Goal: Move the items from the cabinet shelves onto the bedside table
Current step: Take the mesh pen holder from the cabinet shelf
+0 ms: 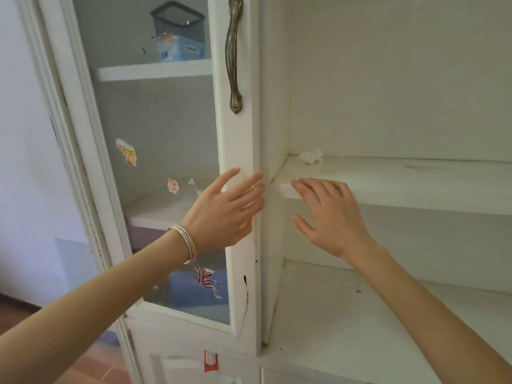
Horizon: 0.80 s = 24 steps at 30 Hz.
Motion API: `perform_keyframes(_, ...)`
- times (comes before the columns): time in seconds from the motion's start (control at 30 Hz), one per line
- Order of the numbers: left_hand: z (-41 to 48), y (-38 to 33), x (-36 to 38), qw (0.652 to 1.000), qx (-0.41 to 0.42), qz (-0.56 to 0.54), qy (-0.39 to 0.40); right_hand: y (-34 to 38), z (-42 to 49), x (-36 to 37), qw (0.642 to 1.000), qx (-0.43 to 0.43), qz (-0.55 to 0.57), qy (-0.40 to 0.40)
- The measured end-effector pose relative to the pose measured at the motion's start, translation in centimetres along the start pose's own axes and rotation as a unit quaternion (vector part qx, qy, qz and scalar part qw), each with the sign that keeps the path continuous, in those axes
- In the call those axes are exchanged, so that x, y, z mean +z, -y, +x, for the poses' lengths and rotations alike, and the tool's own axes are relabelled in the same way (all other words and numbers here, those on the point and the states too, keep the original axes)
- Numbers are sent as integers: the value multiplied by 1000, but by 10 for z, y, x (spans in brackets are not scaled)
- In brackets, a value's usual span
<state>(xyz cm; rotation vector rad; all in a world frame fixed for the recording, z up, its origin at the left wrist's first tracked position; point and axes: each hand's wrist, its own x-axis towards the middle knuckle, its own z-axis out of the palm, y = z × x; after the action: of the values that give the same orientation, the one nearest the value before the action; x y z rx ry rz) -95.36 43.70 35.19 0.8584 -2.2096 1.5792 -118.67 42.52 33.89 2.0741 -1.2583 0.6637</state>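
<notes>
— What is seen of the items to be moved?

— A dark, see-through bin (177,18) is stacked on a pale blue printed box (181,49). Both are set on the upper shelf (155,70) behind the glass door (235,139). A crumpled white tissue (309,156) is lodged in the back left corner of the open shelf (401,187) on the right.

— How are the hands held?

— The left hand (221,212) is laid against the door's right stile, fingers straight and close together, with nothing gripped. The right hand (332,217) is spread and relaxed, and nothing is held. Its fingertips are at the open shelf's front edge, though contact cannot be told.

— What stands in the way?

— The bin and box are screened by the glass, on which cartoon stickers (126,151) are stuck. A bronze handle (235,54) is fixed to the stile above the left hand. Silver bangles (184,242) are worn on that wrist.

— And the room for moving?

— The right compartment is unclosed at the front, and tall gaps are seen between its shelves. The tissue is reached past the shelf's front edge, well behind the right hand.
</notes>
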Motion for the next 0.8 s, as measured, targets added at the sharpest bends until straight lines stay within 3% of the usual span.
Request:
perform_keyframes(0.17, 1, -8, -18, 998, -18, -54, -24, 1, 1, 2, 1000, 4, 3, 4)
perform_keyframes(0.5, 1, -18, -46, 996, -39, -25, 72, 2, -7, -6, 999, -17, 23, 15)
perform_keyframes(0.8, -57, -15, -102, 997, -63, -17, 43, 44, -27, -33, 996, -67, 52, 10)
